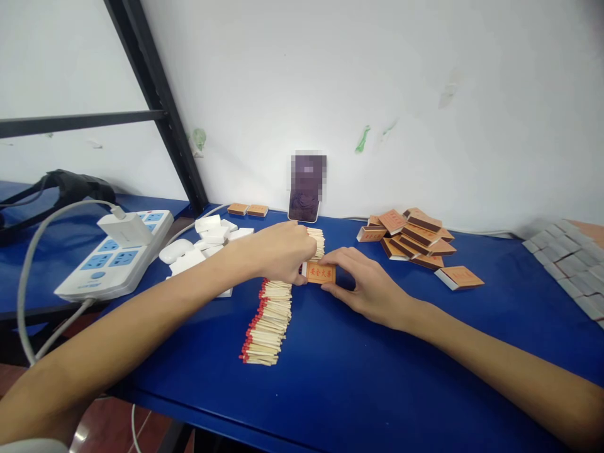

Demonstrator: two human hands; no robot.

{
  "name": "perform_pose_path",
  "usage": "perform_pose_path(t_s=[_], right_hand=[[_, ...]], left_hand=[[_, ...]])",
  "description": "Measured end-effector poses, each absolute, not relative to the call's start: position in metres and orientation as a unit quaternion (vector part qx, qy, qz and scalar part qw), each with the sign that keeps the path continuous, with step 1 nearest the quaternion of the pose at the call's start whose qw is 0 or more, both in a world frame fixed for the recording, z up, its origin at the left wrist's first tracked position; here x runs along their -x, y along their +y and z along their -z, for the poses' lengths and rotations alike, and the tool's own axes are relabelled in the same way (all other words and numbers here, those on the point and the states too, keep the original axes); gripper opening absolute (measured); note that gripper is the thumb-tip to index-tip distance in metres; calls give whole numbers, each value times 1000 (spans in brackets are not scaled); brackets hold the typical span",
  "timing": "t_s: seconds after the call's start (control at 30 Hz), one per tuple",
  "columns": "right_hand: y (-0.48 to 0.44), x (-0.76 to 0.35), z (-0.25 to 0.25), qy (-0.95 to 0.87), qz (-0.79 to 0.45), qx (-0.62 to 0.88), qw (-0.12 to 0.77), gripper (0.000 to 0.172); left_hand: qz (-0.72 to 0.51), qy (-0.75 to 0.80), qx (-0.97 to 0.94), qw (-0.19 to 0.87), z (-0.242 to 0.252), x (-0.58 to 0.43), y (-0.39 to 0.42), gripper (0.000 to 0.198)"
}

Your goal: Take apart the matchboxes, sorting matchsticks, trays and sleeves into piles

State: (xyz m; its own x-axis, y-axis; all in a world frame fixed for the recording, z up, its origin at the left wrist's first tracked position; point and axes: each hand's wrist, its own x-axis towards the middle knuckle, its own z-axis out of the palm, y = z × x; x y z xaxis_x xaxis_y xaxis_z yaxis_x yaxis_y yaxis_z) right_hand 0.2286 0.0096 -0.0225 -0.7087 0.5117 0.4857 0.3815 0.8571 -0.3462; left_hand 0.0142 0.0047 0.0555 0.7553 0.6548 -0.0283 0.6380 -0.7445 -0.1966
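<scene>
An orange matchbox (321, 273) stands on the blue table (377, 377) between my two hands. My right hand (365, 283) pinches its right end with thumb and fingers. My left hand (278, 250) is curled over its left end and over a bundle of matches (317, 241) just behind it; the fingertips are hidden. A long row of red-tipped matches (268, 324) lies on the table below my left hand.
A pile of orange matchboxes (415, 239) lies at the right. White inner trays (212, 236) and an earbud case sit at the left, by a power strip (117, 251). A phone (306, 189) leans on the wall. Grey trays (570, 264) are at far right.
</scene>
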Motion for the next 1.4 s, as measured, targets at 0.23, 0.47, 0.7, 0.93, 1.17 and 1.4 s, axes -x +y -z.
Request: perform_pose_path(t_s=[0.23,0.47,0.7,0.93,1.17,1.4], right_hand=[[20,-229,27,-918,-110,246,292,24],[22,-239,25,-919,-101,260,278,22],[20,-256,20,-915,-98,288,265,19],[17,-283,9,-913,-38,318,254,24],[40,-321,-45,-834,83,470,277,29],[69,-337,-72,-761,22,605,235,33]], left_hand=[[-54,-397,913,84,-57,-14,5,22],[-68,-405,904,123,-56,-11,6,26],[-63,-399,906,129,-57,-14,5,25],[-71,-403,902,138,-57,-16,5,24],[-70,-409,901,126,-56,-16,5,23],[-75,-422,895,121,-62,-20,4,16]])
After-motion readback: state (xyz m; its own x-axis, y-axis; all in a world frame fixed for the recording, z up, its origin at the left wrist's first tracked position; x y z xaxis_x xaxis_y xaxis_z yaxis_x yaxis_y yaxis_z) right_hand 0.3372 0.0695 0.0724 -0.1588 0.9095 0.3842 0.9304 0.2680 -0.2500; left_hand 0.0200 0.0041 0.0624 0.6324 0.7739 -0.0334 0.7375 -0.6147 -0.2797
